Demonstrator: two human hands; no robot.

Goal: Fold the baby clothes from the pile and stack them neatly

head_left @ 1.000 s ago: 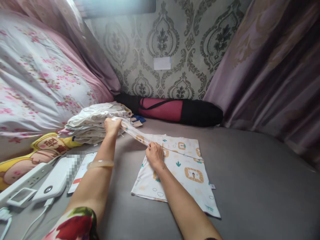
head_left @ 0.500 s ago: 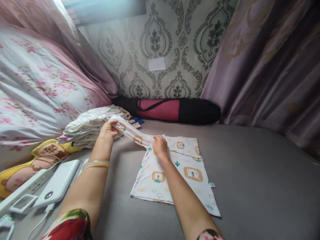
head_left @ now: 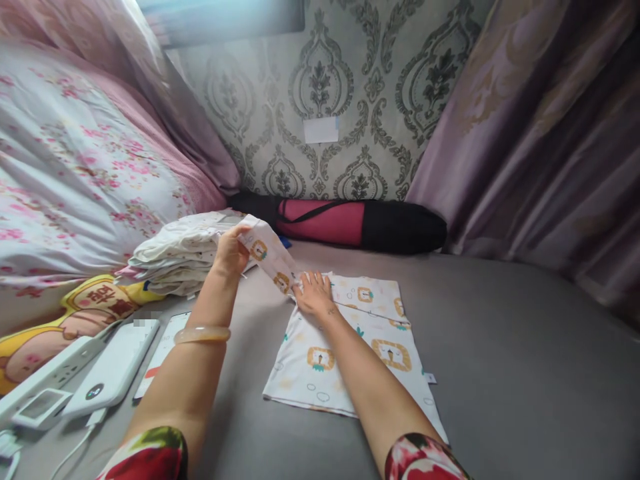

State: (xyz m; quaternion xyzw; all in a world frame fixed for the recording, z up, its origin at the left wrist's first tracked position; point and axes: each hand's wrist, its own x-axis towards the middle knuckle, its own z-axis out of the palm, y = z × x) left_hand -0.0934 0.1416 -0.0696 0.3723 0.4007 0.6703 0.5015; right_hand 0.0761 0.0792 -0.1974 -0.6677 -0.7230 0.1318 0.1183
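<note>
A white child's shirt printed with orange lion faces and green leaves lies on the grey sheet. One sleeve is folded across its top on the right. The other sleeve is lifted off the bed at the left, its end pinched in my left hand. My right hand rests flat with fingers spread on the shirt near that sleeve's shoulder. A small white tag sticks out from the shirt's right edge. My left wrist wears a pale bangle.
Folded clothes are stacked behind my left arm. At the left are a yellow cartoon cushion, a power strip, a white power bank and a phone. A black and red long bag lies against the wall.
My left hand has raised the sleeve end and brought it slightly right. My right hand has gone from bent fingers to lying flat and spread on the shirt.
</note>
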